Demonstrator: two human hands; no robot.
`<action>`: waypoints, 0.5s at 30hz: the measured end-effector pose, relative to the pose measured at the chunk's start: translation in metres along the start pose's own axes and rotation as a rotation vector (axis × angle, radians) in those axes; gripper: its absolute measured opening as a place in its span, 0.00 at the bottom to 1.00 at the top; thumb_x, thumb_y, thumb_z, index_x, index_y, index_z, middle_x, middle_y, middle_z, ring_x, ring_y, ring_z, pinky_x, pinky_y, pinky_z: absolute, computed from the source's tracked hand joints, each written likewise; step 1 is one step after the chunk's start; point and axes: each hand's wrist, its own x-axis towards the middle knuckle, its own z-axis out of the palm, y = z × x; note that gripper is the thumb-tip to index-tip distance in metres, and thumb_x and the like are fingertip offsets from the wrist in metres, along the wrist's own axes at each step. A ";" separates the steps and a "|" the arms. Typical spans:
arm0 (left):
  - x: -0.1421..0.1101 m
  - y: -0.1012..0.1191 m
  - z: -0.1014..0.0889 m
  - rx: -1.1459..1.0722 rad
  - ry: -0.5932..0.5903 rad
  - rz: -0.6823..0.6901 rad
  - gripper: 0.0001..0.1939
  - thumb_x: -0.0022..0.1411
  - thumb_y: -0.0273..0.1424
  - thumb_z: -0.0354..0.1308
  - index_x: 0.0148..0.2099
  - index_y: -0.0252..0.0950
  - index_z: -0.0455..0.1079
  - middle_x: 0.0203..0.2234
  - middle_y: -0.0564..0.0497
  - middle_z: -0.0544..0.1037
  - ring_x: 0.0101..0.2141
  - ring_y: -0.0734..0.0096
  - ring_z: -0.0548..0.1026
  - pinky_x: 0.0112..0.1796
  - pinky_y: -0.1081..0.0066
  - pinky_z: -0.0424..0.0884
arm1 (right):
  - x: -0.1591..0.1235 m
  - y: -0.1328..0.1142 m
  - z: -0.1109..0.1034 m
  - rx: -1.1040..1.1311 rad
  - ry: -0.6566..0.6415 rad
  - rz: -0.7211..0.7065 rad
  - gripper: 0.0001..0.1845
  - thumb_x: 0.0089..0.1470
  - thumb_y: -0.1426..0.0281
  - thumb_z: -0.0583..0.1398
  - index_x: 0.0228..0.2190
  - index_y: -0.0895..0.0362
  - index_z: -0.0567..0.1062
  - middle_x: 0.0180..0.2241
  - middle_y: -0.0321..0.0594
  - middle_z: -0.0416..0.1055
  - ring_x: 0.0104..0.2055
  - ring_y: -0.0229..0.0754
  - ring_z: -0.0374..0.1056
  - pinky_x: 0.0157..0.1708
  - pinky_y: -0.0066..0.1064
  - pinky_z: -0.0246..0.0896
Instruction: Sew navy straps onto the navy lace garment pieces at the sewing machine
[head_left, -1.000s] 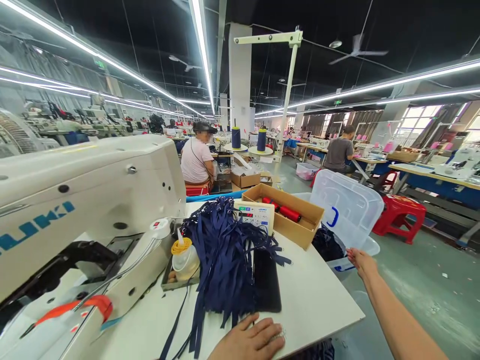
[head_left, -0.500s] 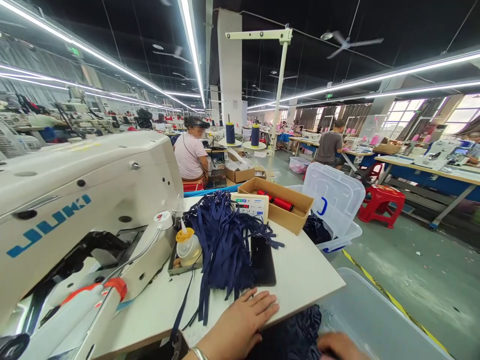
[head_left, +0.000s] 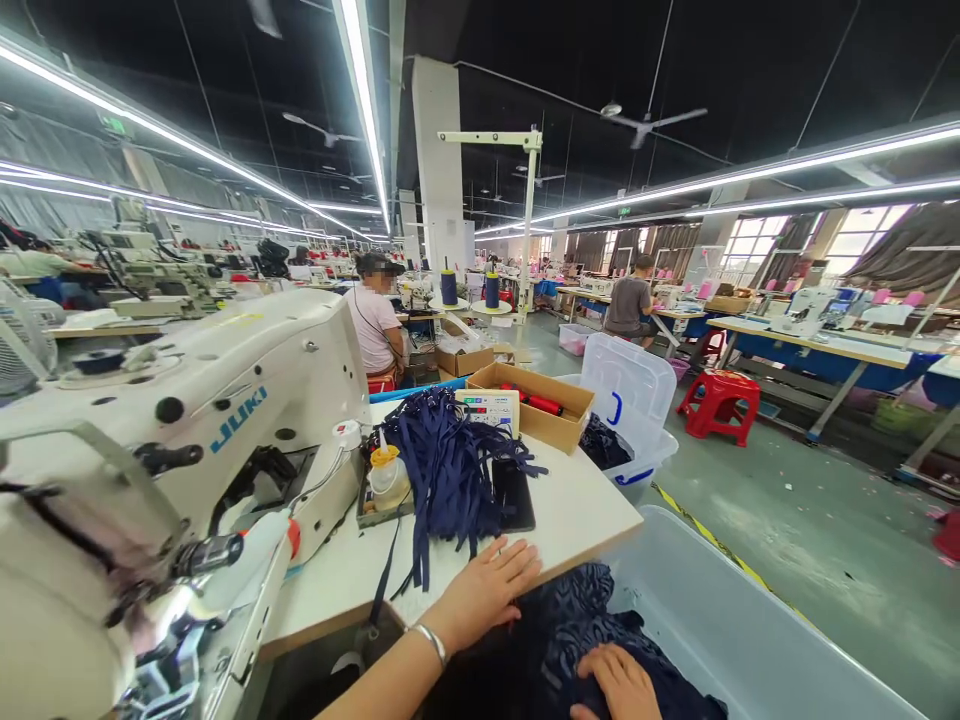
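Note:
My left hand (head_left: pixel 487 585) lies flat on the front edge of the white sewing table (head_left: pixel 577 510), fingers stretched out and holding nothing. Below and to the right, my right hand (head_left: pixel 619 685) curls over dark navy patterned fabric (head_left: pixel 581 645), with a fold between thumb and fingers. This fabric is heaped at the side of a large clear plastic bin (head_left: pixel 712 610). Beyond my left hand is a pile of navy straps (head_left: pixel 450 470) with small metal ends. A black phone-like slab (head_left: pixel 515 505) lies beside the straps.
A white JUKI sewing machine (head_left: pixel 292 370) fills the left. A bottle with a yellow collar (head_left: pixel 386 478) sits in a small tray. At the table's back are a control panel (head_left: pixel 491 410) and a cardboard box (head_left: pixel 566 420) with red spools. A lidded clear bin (head_left: pixel 637 460) and red stool (head_left: pixel 720 405) stand right.
My right hand has come from the lidded bin's rim down onto the navy fabric in the nearer bin. My left hand has stayed on the table edge. The view has shifted, showing more of the bin.

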 end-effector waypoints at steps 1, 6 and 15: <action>-0.002 0.001 -0.001 -0.002 0.011 0.001 0.41 0.57 0.30 0.63 0.66 0.46 0.45 0.64 0.50 0.59 0.64 0.67 0.53 0.62 0.62 0.47 | 0.003 -0.001 -0.005 0.003 -0.011 -0.018 0.14 0.40 0.55 0.67 0.33 0.41 0.77 0.33 0.33 0.79 0.38 0.55 0.76 0.37 0.42 0.73; -0.018 0.031 -0.011 -0.015 0.125 -0.151 0.25 0.65 0.28 0.53 0.62 0.41 0.55 0.61 0.45 0.63 0.61 0.62 0.59 0.59 0.56 0.57 | 0.012 -0.013 -0.036 0.219 -0.013 0.046 0.08 0.54 0.59 0.59 0.28 0.44 0.78 0.31 0.36 0.78 0.38 0.50 0.75 0.47 0.45 0.68; -0.078 0.097 -0.027 -0.412 -0.033 -0.237 0.16 0.68 0.37 0.45 0.46 0.41 0.73 0.42 0.51 0.78 0.43 0.67 0.76 0.47 0.67 0.71 | 0.011 -0.014 -0.163 0.757 0.358 0.471 0.26 0.55 0.46 0.53 0.33 0.55 0.77 0.37 0.43 0.76 0.43 0.45 0.71 0.47 0.35 0.64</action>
